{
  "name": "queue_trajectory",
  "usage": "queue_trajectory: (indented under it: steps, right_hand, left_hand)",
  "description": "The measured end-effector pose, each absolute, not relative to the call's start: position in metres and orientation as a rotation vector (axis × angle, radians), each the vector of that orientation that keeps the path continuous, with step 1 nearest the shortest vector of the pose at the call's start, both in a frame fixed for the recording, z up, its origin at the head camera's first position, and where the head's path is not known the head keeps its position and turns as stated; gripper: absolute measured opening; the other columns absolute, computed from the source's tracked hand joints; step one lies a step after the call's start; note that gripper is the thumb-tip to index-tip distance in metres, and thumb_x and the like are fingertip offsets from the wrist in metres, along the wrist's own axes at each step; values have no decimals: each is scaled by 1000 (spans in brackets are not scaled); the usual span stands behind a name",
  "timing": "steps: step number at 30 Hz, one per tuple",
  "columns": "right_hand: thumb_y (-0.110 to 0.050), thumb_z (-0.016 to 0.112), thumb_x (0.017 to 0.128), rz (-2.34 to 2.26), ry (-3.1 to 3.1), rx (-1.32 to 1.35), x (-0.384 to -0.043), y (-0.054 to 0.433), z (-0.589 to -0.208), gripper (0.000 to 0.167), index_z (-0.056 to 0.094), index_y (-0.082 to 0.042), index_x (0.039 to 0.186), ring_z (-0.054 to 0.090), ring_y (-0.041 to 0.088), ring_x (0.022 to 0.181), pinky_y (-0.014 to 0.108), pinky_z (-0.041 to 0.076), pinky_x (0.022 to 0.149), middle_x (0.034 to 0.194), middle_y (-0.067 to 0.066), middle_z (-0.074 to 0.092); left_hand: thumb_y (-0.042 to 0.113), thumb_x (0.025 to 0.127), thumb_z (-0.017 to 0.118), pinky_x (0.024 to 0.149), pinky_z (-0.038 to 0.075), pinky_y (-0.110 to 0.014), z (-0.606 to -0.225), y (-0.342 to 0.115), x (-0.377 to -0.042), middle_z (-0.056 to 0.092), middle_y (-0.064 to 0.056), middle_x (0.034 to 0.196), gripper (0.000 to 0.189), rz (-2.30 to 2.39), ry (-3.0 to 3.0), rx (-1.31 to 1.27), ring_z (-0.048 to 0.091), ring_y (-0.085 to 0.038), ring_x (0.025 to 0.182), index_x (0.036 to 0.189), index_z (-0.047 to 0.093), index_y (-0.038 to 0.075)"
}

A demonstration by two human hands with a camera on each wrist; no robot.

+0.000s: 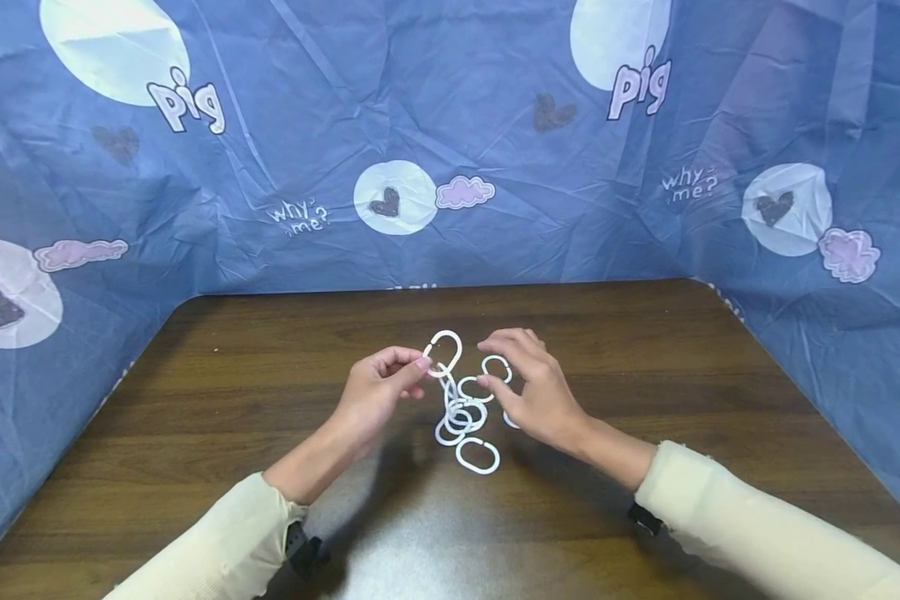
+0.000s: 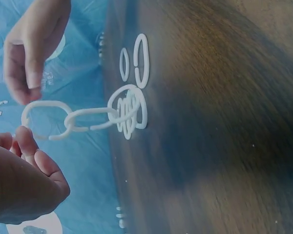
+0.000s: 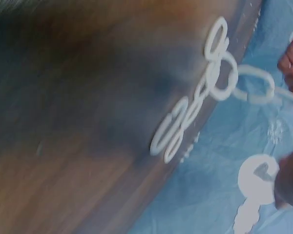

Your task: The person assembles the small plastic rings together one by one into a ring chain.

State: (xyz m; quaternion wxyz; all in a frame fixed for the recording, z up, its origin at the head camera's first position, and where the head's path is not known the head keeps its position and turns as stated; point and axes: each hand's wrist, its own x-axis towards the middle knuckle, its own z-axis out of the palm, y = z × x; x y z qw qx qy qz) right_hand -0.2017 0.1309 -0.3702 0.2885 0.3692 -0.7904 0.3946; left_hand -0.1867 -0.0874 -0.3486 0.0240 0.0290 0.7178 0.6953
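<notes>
My left hand (image 1: 378, 392) pinches the edge of a white plastic C-shaped link (image 1: 461, 350) between thumb and fingertips. From that link a short chain (image 2: 90, 111) hangs down to several white links (image 1: 461, 421) bunched on the table. My right hand (image 1: 543, 392) is held to the right of the raised link, thumb and fingers parted with nothing between them. Beneath its fingers lie a link (image 1: 495, 357) and another one partly hidden by the hand (image 1: 510, 421). Nearest me, one link (image 1: 498, 457) lies beside the bunch. The right wrist view shows the chain stretching up from the pile (image 3: 210, 78).
The brown wooden table (image 1: 232, 433) reaches back to a blue printed cloth (image 1: 435, 100), which hangs behind it and along both sides. Dark bands (image 1: 302, 546) sit on both wrists, below pale sleeves (image 1: 210, 533).
</notes>
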Motion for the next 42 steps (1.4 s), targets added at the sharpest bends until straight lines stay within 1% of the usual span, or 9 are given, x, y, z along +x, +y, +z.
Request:
queue_trajectory:
  steps: [5,12,20,24,26,28,32,37,42]
  right_hand:
    - [-13,82,75,989,-2388,983,-203,151,-373,40,67,-5,111,57,20,103,40,43,93,106,4,65]
    - [-18,82,75,836,-2680,864,-200,166,-384,41,67,0,109,55,26,94,45,40,82,98,9,64]
    - [-30,80,77,558,-2823,717,-202,168,-395,44,68,2,104,56,30,88,46,41,79,93,12,65]
    - [-38,79,77,408,-2856,684,-203,166,-399,43,70,0,94,59,30,79,47,45,73,82,11,65]
    - [-43,78,76,335,-2862,662,-203,164,-400,42,69,-2,83,58,30,73,46,45,67,74,9,63]
    - [-48,77,75,270,-2862,639,-202,161,-401,45,66,-5,71,56,28,66,44,44,62,66,7,59]
    - [-55,73,77,167,-2875,594,-199,152,-400,53,54,-10,55,53,29,62,44,44,63,61,7,54]
    - [-54,66,84,-16,-2882,604,-195,143,-400,56,53,-10,52,54,30,64,45,46,65,62,11,54]
    - [-46,66,87,-103,-2888,605,-193,139,-401,50,55,-11,53,56,30,65,44,47,64,62,11,55]
  left_hand:
    - [8,92,62,70,52,-25,-350,-89,-187,66,-3,83,20,2163,2216,78,59,-13,68,102,63,-9]
    - [7,92,63,69,53,-25,-351,-90,-188,67,-3,83,21,2173,2220,88,61,-9,70,102,62,-11]
    - [7,91,63,67,53,-24,-352,-91,-188,68,-3,81,19,2180,2207,100,61,-9,68,101,63,-10]
    - [7,92,63,67,53,-23,-352,-91,-187,68,-3,81,20,2183,2201,109,61,-9,69,102,62,-11]
    - [6,92,62,67,53,-23,-352,-92,-187,68,-3,81,21,2185,2197,116,62,-8,70,103,61,-12]
    - [6,92,62,67,52,-22,-352,-92,-187,68,-3,81,22,2184,2198,120,62,-8,70,103,61,-13]
    - [6,92,62,67,52,-22,-352,-91,-187,69,-3,82,22,2177,2200,123,61,-8,70,103,61,-13]
    - [6,92,63,67,52,-22,-352,-91,-187,68,-3,81,20,2175,2201,120,61,-9,68,102,62,-11]
    - [7,91,64,66,52,-23,-352,-92,-187,68,-2,79,20,2173,2206,103,59,-9,66,101,63,-10]
